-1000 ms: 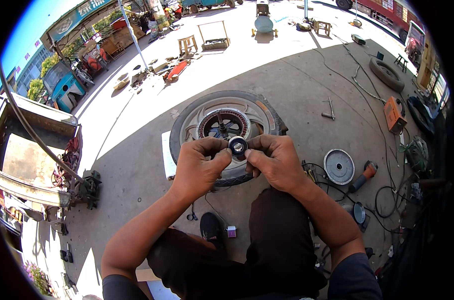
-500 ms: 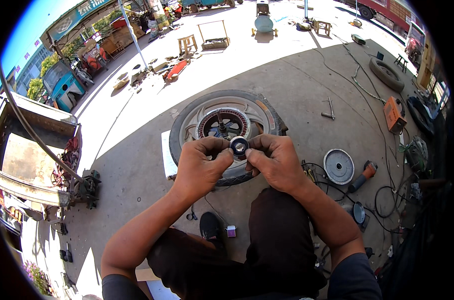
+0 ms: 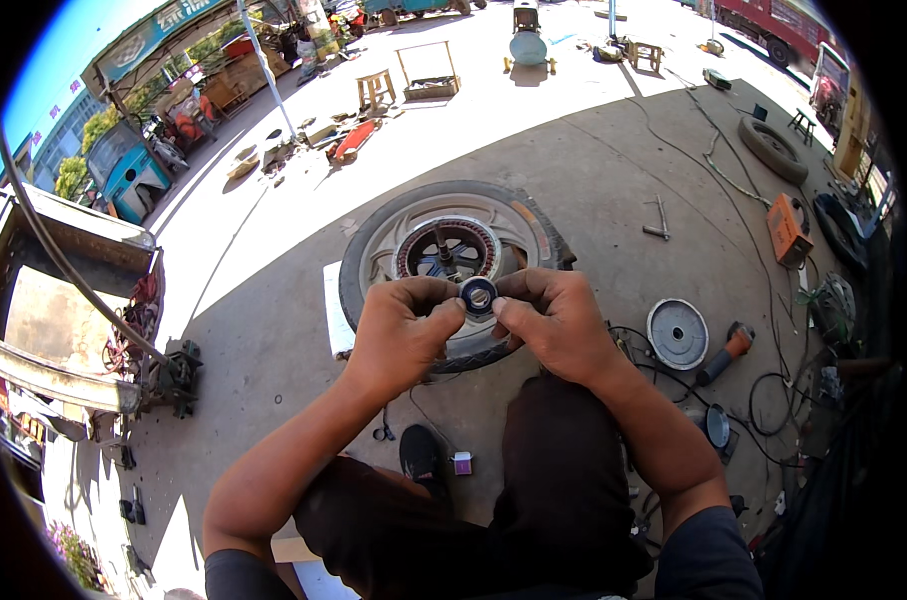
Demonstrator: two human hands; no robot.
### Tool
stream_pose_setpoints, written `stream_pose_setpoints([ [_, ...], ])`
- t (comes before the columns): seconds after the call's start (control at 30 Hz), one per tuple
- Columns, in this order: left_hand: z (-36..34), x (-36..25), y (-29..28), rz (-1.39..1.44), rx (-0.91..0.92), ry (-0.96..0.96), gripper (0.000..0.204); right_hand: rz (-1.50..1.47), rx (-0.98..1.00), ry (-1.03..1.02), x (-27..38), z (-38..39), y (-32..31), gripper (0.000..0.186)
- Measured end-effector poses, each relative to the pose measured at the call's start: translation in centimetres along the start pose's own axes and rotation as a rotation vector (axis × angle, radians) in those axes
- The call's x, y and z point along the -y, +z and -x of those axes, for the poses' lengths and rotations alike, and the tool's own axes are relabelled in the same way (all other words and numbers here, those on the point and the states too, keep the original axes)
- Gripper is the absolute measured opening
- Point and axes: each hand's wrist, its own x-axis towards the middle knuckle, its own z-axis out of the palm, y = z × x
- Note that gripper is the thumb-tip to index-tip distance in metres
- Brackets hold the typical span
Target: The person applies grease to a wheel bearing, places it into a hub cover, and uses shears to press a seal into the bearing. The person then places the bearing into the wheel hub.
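Note:
Between my left hand (image 3: pixel 409 330) and my right hand (image 3: pixel 546 325) is a small round bearing (image 3: pixel 479 295), pinched by fingertips on both sides, with a dark face and a pale centre. Just beyond it lies a wheel with a tyre (image 3: pixel 379 220), flat on the ground, its hub (image 3: pixel 471 230) showing a ring of copper-coloured windings and an upright axle (image 3: pixel 442 238). Part of the wheel is hidden behind my hands.
Right: round metal plate (image 3: pixel 677 332), angle grinder (image 3: pixel 726 352), T-shaped tool (image 3: pixel 657 230), orange machine (image 3: pixel 789 229), spare tyre (image 3: pixel 772 150), cables. Left: metal cart bed (image 3: pixel 59 300). Beyond, in sunlight: stools (image 3: pixel 375 88), blue tank (image 3: pixel 527 48), red truck (image 3: pixel 764 25).
My hands and the bearing have shifted only very slightly, still in the same hold. The red truck at the top right has moved a little.

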Motion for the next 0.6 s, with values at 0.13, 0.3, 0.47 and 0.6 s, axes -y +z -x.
stream_pose_setpoints([
  [0.13,0.0,0.4,-0.4,0.033,0.033,-0.033,0.022,-0.037,0.012,0.021,0.7,-0.4,-1.0,0.027],
  [0.3,0.0,0.5,-0.4,-0.037,0.091,-0.033,0.023,0.107,0.103,-0.004,1.7,-1.4,-2.1,0.031],
  [0.47,0.1,0.2,-0.3,-0.058,0.115,-0.029,0.023,0.162,0.157,-0.007,2.3,-1.7,-2.4,0.034],
  [0.6,0.1,0.1,-0.1,-0.085,0.112,-0.006,0.025,0.186,0.167,0.009,2.3,-1.6,-2.4,0.035],
])
